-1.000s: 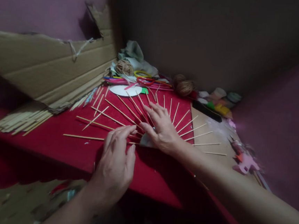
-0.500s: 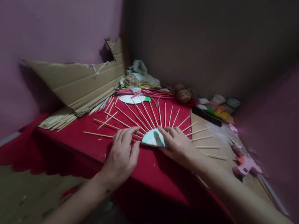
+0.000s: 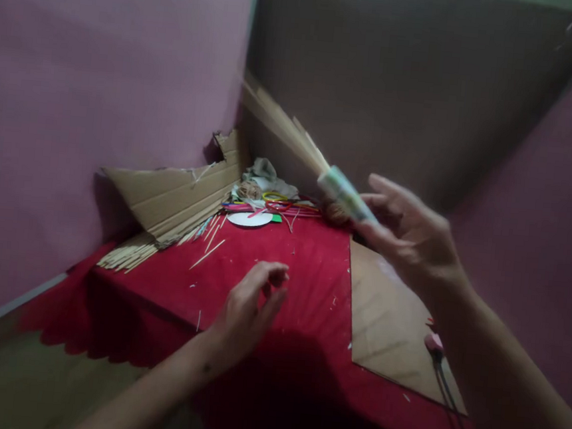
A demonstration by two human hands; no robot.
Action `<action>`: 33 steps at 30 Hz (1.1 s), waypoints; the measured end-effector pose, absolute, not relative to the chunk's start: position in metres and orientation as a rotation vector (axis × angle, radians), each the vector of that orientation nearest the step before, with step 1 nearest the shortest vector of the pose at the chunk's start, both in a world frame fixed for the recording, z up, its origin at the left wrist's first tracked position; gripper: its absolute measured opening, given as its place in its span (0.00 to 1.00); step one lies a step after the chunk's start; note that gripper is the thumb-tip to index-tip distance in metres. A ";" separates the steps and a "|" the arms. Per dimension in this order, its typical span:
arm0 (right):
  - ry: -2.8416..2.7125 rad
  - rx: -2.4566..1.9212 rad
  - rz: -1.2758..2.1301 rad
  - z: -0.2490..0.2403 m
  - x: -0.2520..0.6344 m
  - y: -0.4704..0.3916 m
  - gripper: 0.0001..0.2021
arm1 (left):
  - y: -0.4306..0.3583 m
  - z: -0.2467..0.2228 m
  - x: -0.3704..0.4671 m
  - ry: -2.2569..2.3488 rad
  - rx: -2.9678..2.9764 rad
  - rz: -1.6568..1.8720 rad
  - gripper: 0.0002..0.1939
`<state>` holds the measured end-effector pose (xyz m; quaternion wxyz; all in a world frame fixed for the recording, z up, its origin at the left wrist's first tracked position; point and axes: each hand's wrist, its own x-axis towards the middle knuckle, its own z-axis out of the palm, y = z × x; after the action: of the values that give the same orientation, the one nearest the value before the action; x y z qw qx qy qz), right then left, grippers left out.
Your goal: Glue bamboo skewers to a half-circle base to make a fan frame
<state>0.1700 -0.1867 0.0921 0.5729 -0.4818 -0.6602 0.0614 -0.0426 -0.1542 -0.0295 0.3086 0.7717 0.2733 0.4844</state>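
Note:
Up off the table, my right hand (image 3: pixel 409 232) grips a half-disc with thin wooden sticks glued or set around it. Its pale green and white half-disc (image 3: pixel 341 189) is turned nearly edge-on beside the fingers and thumb. The sticks (image 3: pixel 288 128) point up and left, smeared by motion. My left hand (image 3: pixel 253 305) hovers over the red cloth with fingers loosely bent, thumb apart, and nothing held. Left of it, a few loose sticks (image 3: pixel 207 254) lie on the cloth, with a white disc (image 3: pixel 250 219) behind them.
A red cloth (image 3: pixel 159 290) covers the table. Torn cardboard (image 3: pixel 172 194) leans at the left beside a pile of sticks (image 3: pixel 127 252). Twine (image 3: pixel 249 190) and colored craft pieces lie at the back. A brown board (image 3: pixel 388 310) and a pink glue gun (image 3: pixel 434 342) are at the right.
My right hand has raised the half-disc with its sticks off the table and tilted it nearly edge-on. My left hand has come away from it and moved slightly right. The view has shifted upward.

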 end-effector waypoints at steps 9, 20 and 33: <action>-0.854 -0.530 0.613 0.086 0.186 -0.166 0.13 | -0.105 0.004 -0.005 0.666 1.425 1.004 0.27; -1.042 -0.585 0.577 0.063 0.208 -0.153 0.21 | -0.119 0.017 -0.004 0.722 2.386 1.167 0.29; -0.804 -0.792 0.659 0.050 0.229 -0.148 0.22 | -0.086 0.018 -0.008 0.529 3.226 1.105 0.17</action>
<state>0.2291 -0.1479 0.0503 0.7940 -0.3683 -0.3742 0.3065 -0.0084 -0.0865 0.0185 -0.1538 0.9237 0.1515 0.3164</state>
